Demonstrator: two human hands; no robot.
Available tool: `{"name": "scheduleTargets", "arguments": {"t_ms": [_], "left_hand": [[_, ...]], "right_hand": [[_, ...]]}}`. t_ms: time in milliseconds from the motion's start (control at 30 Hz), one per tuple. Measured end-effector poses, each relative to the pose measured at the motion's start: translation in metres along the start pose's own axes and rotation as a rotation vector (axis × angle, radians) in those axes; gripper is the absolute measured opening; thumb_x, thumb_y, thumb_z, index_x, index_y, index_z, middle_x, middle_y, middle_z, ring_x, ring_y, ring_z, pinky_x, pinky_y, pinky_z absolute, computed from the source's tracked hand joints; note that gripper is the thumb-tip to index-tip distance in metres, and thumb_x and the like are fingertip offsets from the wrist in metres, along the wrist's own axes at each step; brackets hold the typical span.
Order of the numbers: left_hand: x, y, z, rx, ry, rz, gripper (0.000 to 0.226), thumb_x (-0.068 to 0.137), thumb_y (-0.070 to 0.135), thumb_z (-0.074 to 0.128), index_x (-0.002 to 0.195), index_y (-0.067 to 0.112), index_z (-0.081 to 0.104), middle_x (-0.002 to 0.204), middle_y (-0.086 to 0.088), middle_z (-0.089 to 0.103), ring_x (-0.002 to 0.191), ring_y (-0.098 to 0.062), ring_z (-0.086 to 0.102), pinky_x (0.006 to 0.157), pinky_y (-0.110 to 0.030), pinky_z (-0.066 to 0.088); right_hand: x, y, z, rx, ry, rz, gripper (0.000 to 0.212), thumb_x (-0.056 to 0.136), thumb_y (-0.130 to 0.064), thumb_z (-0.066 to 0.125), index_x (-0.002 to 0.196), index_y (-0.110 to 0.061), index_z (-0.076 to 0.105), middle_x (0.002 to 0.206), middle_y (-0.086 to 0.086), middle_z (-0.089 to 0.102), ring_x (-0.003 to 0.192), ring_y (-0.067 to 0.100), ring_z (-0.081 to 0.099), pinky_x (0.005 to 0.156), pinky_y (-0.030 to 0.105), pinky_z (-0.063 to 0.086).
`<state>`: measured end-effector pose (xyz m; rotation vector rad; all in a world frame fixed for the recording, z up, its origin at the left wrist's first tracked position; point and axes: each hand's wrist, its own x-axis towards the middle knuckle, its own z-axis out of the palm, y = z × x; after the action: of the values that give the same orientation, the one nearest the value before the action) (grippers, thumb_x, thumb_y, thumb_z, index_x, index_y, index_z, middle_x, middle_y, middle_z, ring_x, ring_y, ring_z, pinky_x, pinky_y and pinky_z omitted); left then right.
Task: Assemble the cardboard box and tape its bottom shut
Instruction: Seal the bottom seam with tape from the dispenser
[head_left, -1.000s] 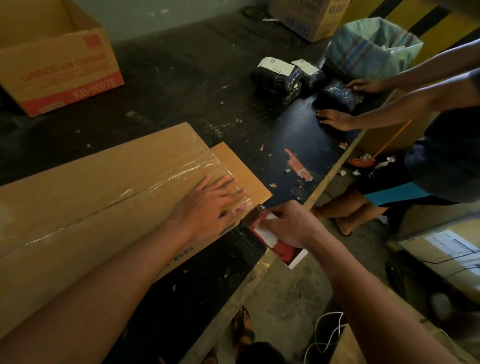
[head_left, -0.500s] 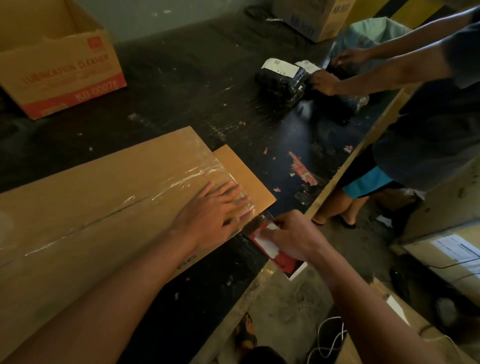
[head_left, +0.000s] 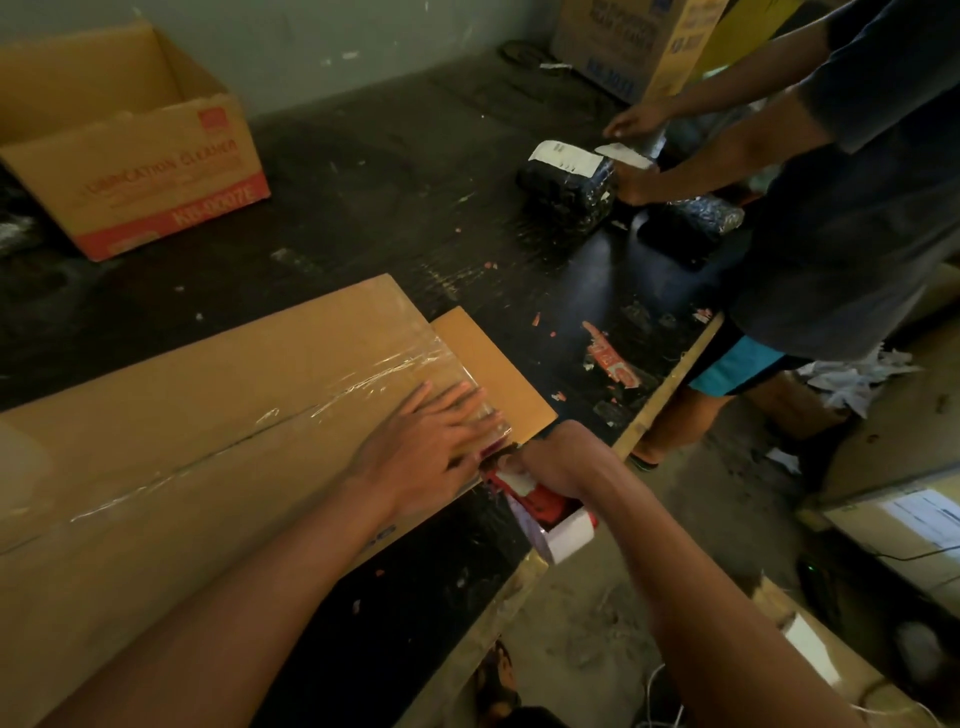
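The left hand was pressed flat, fingers spread, on the tape. The dispenser, gripped by the right hand, was best snapped downward.

Left hand flat on taped box

Our left forearm runs in from the lower left, stretched almost straight. Our left hand lies palm down on the cardboard box, fingers straight and slightly spread, their tips at the taped end. Our right forearm comes up from the lower right with the wrist turned inward. Our right hand curls its fingers round the red tape dispenser, back of the hand upward. The two hands sit just beside each other.
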<state>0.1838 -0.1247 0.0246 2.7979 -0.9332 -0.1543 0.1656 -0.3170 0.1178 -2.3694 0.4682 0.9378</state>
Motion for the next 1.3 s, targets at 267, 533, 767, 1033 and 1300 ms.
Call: {"name": "scheduleTargets", "arguments": {"t_ms": [267, 533, 767, 1033, 1300], "left_hand": [[0.001, 0.000, 0.000, 0.000, 0.002, 0.000, 0.062, 0.099, 0.047, 0.029, 0.158, 0.045, 0.011, 0.169, 0.008, 0.010, 0.157, -0.009, -0.002, 0.127, -0.044, 0.002], [-0.001, 0.002, -0.002, -0.021, 0.003, 0.005, 0.056, 0.102, 0.047, 0.024, 0.157, 0.046, 0.012, 0.169, 0.007, 0.014, 0.157, -0.010, 0.000, 0.127, -0.045, 0.003], [0.001, 0.009, -0.005, 0.071, -0.024, -0.019, 0.061, 0.099, 0.044, 0.024, 0.159, 0.038, 0.020, 0.169, 0.004, 0.015, 0.157, -0.017, 0.006, 0.125, -0.055, 0.009], [0.010, 0.029, -0.002, 0.116, -0.011, -0.137, 0.062, 0.101, 0.052, 0.009, 0.157, 0.032, 0.028, 0.167, -0.001, 0.024, 0.156, -0.021, 0.014, 0.123, -0.060, 0.014], [0.011, 0.033, -0.009, 0.040, 0.001, -0.203, 0.074, 0.098, 0.059, 0.010, 0.158, 0.021, 0.028, 0.169, -0.004, 0.018, 0.157, -0.020, 0.009, 0.126, -0.052, 0.011]], "right_hand": [[0.007, -0.028, -0.022, -0.410, -0.246, -0.141, 0.039, 0.107, -0.037, 0.050, 0.131, -0.010, 0.064, 0.106, 0.008, 0.058, 0.096, 0.024, 0.055, 0.074, 0.028, 0.041], [0.010, -0.020, -0.017, -0.200, -0.369, -0.031, 0.022, 0.106, -0.022, 0.054, 0.091, -0.011, 0.063, 0.086, 0.007, 0.059, 0.069, 0.015, 0.051, 0.058, 0.023, 0.042], [0.022, 0.033, 0.027, -0.006, -0.043, -0.058, 0.029, 0.091, -0.035, 0.070, 0.102, -0.008, 0.069, 0.099, 0.007, 0.067, 0.097, 0.028, 0.069, 0.075, 0.034, 0.050], [0.018, 0.053, 0.008, 0.050, 0.152, -0.168, 0.040, 0.092, -0.047, 0.070, 0.115, -0.013, 0.074, 0.095, 0.006, 0.073, 0.088, 0.025, 0.072, 0.079, 0.041, 0.062], [0.001, 0.064, -0.022, 0.097, 0.256, -0.312, 0.033, 0.095, -0.045, 0.069, 0.119, -0.022, 0.071, 0.087, -0.009, 0.068, 0.077, 0.007, 0.067, 0.064, 0.024, 0.054]]}}
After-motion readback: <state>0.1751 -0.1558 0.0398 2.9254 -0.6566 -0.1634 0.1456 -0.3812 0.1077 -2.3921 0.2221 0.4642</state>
